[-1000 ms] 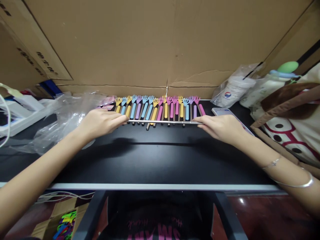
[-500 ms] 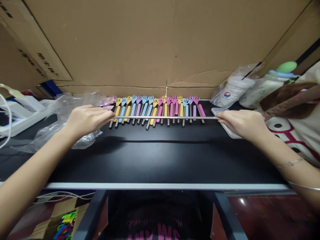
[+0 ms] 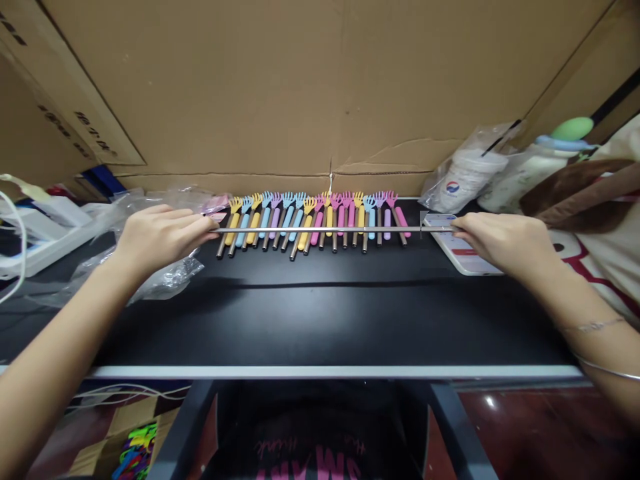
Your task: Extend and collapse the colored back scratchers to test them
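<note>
Metal rod (image 3: 320,230): left hand (image 3: 163,235) at nine o'clock, right hand (image 3: 505,241) at three, your fingers clamped on it; pull straight.

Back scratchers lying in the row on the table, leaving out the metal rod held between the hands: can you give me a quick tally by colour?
Yellow back scratchers: 5
Blue back scratchers: 5
Pink back scratchers: 4
Purple back scratchers: 2
Total: 16
</note>
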Available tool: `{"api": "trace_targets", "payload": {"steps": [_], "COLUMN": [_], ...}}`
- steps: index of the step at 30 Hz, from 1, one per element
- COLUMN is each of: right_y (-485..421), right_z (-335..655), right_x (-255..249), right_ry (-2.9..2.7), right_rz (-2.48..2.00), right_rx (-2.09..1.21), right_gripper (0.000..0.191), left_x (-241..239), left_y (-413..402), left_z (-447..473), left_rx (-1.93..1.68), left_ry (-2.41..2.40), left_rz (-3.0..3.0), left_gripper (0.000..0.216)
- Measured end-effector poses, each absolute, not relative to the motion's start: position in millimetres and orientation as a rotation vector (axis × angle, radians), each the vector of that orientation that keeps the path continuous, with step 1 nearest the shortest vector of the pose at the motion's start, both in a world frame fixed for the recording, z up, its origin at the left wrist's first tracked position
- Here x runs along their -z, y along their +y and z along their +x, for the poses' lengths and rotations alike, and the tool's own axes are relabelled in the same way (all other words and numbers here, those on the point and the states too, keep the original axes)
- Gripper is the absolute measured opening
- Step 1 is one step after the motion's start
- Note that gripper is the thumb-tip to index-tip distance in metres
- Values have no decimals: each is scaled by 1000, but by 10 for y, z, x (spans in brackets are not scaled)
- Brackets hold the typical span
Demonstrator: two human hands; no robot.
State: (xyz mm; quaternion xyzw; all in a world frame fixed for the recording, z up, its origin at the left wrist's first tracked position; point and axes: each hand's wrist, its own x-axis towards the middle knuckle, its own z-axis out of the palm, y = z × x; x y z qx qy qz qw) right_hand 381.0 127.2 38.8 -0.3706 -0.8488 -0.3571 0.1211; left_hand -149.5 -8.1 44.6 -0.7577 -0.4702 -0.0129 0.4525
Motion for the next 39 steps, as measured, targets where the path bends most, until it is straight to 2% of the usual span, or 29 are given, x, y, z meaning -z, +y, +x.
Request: {"api": "trace_targets", "payload": {"steps": [9,21,25,28,32,36,39], "right_y": [1164,1228,1265,1295,1346,1359,1326], "right_z": [3856,3991,4058,4095,4115,4091,4043], "right_x": [-415,-397,-423,-423,-413,-445,-460], "right_ry": [-2424,-2279,-2230,-2098,-1822,-1565,-1477], "right_rz": [-1006,-1253,-1250,-1256,-1196,-1110,-1043], "right_rx": [1115,826,555,198,-283,-605,-818], "right_gripper": [44,34,27,24,28,30,36], "left_x": [-401,-372,-367,-355,-351,-374,-387], "left_y": [-64,-126,-119,-102,-79,-65,-55], "left_z": [-1469,-1633,-1645,-1694,-1771,-1777,-1728], "left_rx": [41,220,457,713,1103,1300,1606], "left_ry": [-1073,-1343,-1534,-1722,-1938,-2161,-2314], "left_rz": [-1866,-1830,-1967,-2036,-2042,-2055,-2083], "left_gripper": [27,28,27,28,33,36,36]}}
